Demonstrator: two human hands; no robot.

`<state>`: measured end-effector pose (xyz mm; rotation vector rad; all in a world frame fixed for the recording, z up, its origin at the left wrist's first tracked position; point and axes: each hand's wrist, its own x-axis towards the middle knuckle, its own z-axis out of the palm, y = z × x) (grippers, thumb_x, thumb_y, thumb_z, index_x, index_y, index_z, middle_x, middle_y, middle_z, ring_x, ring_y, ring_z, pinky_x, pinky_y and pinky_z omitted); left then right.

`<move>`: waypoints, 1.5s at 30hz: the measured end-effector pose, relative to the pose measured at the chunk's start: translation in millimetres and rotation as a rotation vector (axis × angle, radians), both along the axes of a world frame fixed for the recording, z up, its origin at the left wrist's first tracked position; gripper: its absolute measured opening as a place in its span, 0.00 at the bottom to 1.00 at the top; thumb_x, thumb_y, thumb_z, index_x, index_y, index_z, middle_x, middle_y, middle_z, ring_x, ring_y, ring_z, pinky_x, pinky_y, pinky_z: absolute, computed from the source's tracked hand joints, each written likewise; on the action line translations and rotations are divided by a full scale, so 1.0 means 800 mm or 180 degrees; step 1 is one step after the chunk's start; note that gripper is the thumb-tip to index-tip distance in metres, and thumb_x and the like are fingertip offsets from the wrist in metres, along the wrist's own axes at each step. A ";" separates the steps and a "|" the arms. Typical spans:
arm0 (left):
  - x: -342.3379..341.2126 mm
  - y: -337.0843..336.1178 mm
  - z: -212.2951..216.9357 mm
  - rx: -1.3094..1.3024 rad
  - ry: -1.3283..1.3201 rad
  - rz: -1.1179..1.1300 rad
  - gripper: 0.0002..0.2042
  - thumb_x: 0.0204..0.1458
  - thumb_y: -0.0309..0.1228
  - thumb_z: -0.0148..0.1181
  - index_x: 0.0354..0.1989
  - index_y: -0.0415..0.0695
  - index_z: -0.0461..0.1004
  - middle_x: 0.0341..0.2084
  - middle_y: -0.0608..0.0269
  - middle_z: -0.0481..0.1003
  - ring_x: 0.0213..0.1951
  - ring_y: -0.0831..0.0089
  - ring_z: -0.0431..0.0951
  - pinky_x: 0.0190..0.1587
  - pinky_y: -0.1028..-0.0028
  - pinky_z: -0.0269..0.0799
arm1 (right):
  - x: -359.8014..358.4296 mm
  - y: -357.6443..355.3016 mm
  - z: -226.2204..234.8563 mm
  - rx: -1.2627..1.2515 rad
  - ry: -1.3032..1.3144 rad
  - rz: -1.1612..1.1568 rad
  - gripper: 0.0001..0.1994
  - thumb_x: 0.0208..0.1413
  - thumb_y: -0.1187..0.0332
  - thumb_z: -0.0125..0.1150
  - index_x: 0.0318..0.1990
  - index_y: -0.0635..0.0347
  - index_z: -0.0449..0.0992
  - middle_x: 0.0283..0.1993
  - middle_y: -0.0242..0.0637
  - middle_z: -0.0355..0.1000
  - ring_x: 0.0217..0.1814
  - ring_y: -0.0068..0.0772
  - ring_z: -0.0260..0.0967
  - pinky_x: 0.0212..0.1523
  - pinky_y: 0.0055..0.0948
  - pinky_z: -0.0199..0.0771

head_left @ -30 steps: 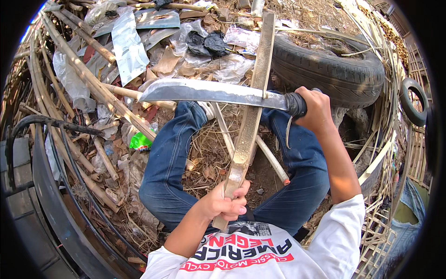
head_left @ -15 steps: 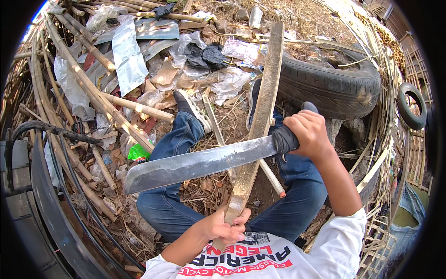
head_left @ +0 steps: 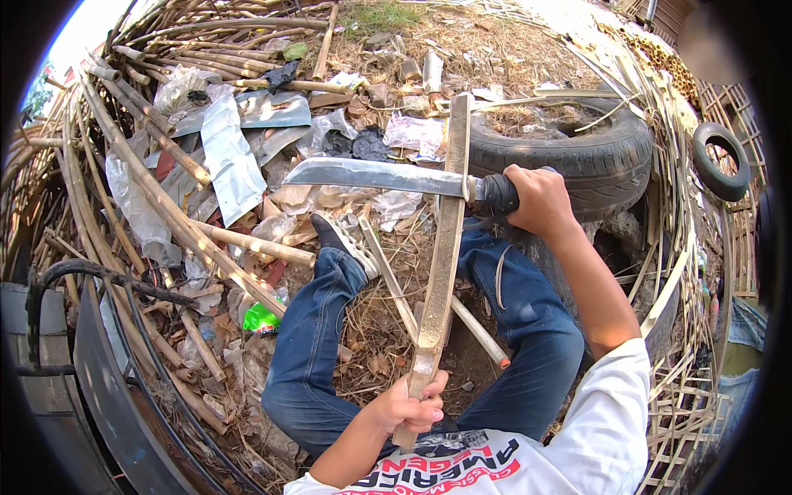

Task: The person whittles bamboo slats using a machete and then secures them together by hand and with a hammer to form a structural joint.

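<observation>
My left hand [head_left: 412,406] is closed around the near end of a long split-bamboo slat [head_left: 440,285], close to my shirt. The slat slants up and away from me between my bent legs. My right hand [head_left: 536,198] grips the dark wrapped handle of a machete [head_left: 363,176]. Its broad blade points left and lies across the far part of the slat, its handle end right beside the slat's right edge. A thin curled shaving [head_left: 500,279] shows in front of my right leg.
A big tyre [head_left: 569,157] lies beyond my right hand, with a smaller tyre [head_left: 721,162] farther right. Bamboo poles [head_left: 148,173] and plastic litter [head_left: 233,157] cover the left. A narrow stick [head_left: 388,276] and a pale pole [head_left: 480,332] lie between my legs.
The machete has moved away from me along the slat, from its middle toward its far end, and lies more level. My left hand keeps its hold. A curled shaving now shows by my right leg.
</observation>
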<state>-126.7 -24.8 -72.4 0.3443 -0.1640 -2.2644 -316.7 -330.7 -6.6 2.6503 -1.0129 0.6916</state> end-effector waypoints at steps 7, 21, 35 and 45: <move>0.003 0.041 0.016 -0.0322 0.0008 -0.0076 0.18 0.49 0.13 0.55 0.29 0.50 0.53 0.13 0.78 0.53 0.13 0.90 0.48 0.13 0.83 0.42 | -0.002 0.007 0.030 -0.0180 -0.0191 0.1031 0.23 0.22 0.66 0.72 0.32 0.56 0.70 0.28 0.38 0.74 0.33 0.44 0.75 0.35 0.37 0.73; -0.001 0.049 -0.001 -0.0152 0.0402 -0.0094 0.18 0.49 0.15 0.57 0.30 0.50 0.52 0.13 0.77 0.53 0.11 0.89 0.48 0.12 0.82 0.40 | -0.012 -0.056 0.048 0.0071 -0.0011 -0.0396 0.16 0.32 0.68 0.67 0.33 0.57 0.71 0.27 0.46 0.74 0.33 0.53 0.73 0.35 0.46 0.72; -0.006 0.035 -0.015 -0.0521 0.0004 -0.0273 0.18 0.51 0.16 0.57 0.31 0.50 0.52 0.13 0.78 0.52 0.11 0.89 0.49 0.12 0.82 0.43 | -0.039 -0.092 0.070 -0.0329 -0.0437 -0.0890 0.17 0.32 0.71 0.65 0.36 0.57 0.73 0.29 0.48 0.75 0.36 0.55 0.73 0.37 0.47 0.73; 0.050 -0.009 -0.009 -0.0598 -0.0712 0.0235 0.17 0.50 0.16 0.57 0.33 0.49 0.54 0.14 0.78 0.53 0.13 0.89 0.50 0.14 0.81 0.43 | -0.055 0.034 -0.009 0.1294 -0.2433 -0.0492 0.09 0.41 0.78 0.63 0.33 0.64 0.72 0.23 0.31 0.68 0.26 0.26 0.64 0.32 0.27 0.67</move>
